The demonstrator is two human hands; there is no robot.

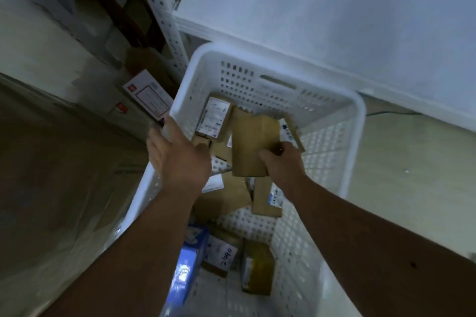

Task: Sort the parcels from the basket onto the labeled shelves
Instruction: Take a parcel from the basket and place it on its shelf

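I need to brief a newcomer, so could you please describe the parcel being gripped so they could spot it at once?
Find the white perforated basket in the middle of the view. Inside it, the right hand grips a plain brown cardboard box above the other parcels. Unlike its neighbours, its visible faces show no label.

In the white basket (334, 136), a parcel (220, 256) lying nearer the person than the right hand (279, 162) and the plain brown box (253, 147) it grips bears the handwritten number "2490" on its white label. Beyond the left hand (177, 159), a labelled parcel (213, 118) carries a handwritten mark too blurred to make out. Print on the other labels is too small to read.
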